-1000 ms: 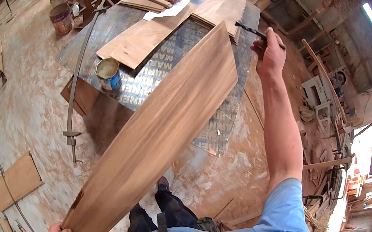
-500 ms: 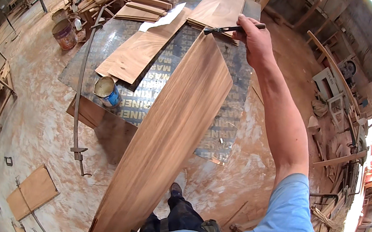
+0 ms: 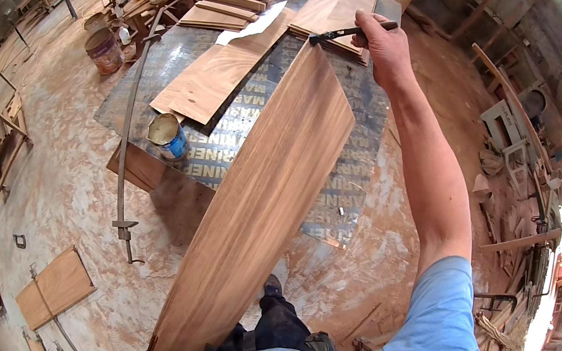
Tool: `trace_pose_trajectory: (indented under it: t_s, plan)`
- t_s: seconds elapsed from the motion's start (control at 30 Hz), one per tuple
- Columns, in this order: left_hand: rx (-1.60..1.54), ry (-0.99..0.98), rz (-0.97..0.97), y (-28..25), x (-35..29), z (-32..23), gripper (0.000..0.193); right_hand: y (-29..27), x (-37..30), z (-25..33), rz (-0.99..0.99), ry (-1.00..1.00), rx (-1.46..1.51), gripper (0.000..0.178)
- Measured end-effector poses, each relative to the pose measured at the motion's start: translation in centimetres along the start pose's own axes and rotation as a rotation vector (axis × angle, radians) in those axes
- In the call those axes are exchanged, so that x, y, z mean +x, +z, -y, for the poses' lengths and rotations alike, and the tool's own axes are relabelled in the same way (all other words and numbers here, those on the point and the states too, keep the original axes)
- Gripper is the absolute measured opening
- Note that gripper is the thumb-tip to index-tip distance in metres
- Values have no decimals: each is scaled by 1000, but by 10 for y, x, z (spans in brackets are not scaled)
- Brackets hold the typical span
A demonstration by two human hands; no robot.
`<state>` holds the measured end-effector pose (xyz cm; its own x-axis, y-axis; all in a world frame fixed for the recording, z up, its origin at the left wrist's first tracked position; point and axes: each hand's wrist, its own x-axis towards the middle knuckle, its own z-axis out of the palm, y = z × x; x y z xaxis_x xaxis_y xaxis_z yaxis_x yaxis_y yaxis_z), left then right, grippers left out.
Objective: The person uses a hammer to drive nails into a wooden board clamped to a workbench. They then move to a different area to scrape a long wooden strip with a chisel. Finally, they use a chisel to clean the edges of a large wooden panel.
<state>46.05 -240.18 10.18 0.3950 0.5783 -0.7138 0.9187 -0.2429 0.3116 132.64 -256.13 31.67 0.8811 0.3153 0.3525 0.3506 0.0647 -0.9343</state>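
My right hand (image 3: 382,47) is closed around the dark handle of a paintbrush (image 3: 346,32). Its bristles touch the pointed far end of a long wooden board (image 3: 260,187). The board slants from the sheet-covered table down toward me, its near end running off the lower edge. My left hand is out of sight. To the left of the board stands an open tin (image 3: 168,136) with a blue label and pale contents.
On the printed metallic-looking table sheet (image 3: 333,199) lie a wide plank (image 3: 210,86) with white paper, stacked wooden slats (image 3: 232,2) and a board stack (image 3: 335,6). A long bar clamp (image 3: 124,171) crosses the table's left edge. A rusty bucket (image 3: 104,51) stands on the floor beyond.
The view has shifted slightly, so the table and board sit a little to the right. The brush stays at the board's tip, its handle tilted more steeply in my right hand.
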Motion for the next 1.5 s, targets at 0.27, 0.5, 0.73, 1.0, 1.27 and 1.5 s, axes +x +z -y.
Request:
trace_pose_trajectory:
  t_s: [0.27,0.5,0.73,1.0,1.27,1.5]
  plan:
    - [25,29,-29,16,-10,12,36,11,-29,5,-38,-145,-214,29]
    - [49,27,-47,18,-12,16,34,20,-69,1,84,-415,-384,18]
    - [8,-15,-67,22,-23,7,39,26,-77,20,128,-187,-317,20]
    - [9,57,-22,21,-14,5,48,4,-34,-29,-180,231,378,28]
    - [-105,-48,9,26,-16,9,34,7,-29,-32,-159,307,449,32]
    - [-125,-83,42,27,-1,8,31,4,-31,-36,-124,194,261,30]
